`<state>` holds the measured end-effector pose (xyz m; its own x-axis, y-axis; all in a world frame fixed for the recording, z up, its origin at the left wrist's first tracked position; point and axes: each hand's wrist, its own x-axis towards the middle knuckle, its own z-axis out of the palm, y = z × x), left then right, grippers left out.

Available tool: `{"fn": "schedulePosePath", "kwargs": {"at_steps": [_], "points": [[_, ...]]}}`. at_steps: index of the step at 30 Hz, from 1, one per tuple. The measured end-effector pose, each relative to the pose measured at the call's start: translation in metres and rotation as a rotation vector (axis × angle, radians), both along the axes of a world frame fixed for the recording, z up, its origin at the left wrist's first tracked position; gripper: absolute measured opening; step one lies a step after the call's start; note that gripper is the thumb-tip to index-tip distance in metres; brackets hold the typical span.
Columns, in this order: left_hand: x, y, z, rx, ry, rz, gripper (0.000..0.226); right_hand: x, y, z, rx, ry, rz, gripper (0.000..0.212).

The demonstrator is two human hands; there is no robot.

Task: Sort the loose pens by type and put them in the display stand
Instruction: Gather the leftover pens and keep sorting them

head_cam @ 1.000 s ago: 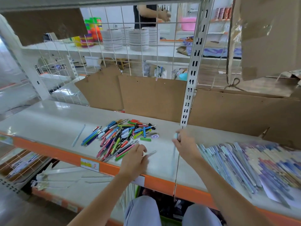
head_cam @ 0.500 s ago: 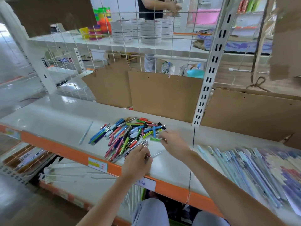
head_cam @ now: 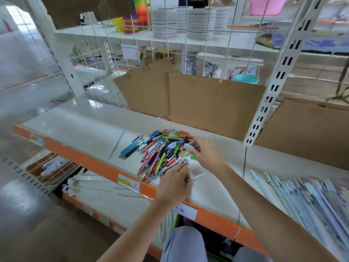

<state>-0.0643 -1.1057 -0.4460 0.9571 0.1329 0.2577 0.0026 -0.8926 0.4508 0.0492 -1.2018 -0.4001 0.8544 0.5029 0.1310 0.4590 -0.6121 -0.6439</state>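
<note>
Shelving of white board with an orange front edge (head_cam: 105, 168) carries the job: a loose heap of coloured plastic pens (head_cam: 160, 152) lies mid-shelf, most with their long axes running from near-left to far-right. Brown cardboard sheets (head_cam: 215, 104) lean behind it. No display stand can be made out. The right hand (head_cam: 204, 151), reaching over the heap's right edge and nearer the pens, pinches a small pale-blue cap-like piece (head_cam: 188, 146). The left hand (head_cam: 174, 184), at the heap's near edge, grips a thin clear pen (head_cam: 197, 176) pointing right. White price tags (head_cam: 186, 211) on the edge bear handwriting, too blurred to read.
</note>
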Motion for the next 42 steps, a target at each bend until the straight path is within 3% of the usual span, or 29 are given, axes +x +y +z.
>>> {"fn": "schedulePosePath", "kwargs": {"at_steps": [2,6,11,13,16,23,35,42], "points": [[0.0,-0.001,-0.001,0.021,0.0,0.008,0.014,-0.023,-0.035,0.001,0.125,0.11,-0.077,0.02],[0.0,0.001,0.0,0.037,0.011,-0.023,0.015,-0.067,-0.091,-0.014,0.179,0.237,-0.165,0.034],[0.0,-0.002,0.004,0.033,0.099,-0.022,0.014,-0.09,-0.123,-0.028,0.51,0.396,-0.402,0.012],[0.0,-0.012,0.009,-0.084,0.116,-0.031,0.013,-0.092,-0.126,-0.025,0.688,0.469,-0.471,0.011],[-0.002,-0.038,0.014,-0.194,0.127,-0.142,0.014,-0.092,-0.125,-0.024,0.705,0.452,-0.473,0.01],[-0.003,-0.047,0.008,-0.057,0.083,-0.264,0.021,-0.088,-0.129,-0.027,0.865,0.488,-0.545,0.012],[-0.005,-0.048,0.005,0.057,0.097,-0.242,0.024,-0.091,-0.119,-0.028,0.668,0.436,-0.357,0.005],[-0.003,-0.041,0.008,-0.262,0.077,-0.112,0.028,-0.083,-0.081,-0.009,0.649,0.318,-0.241,0.015]]}}
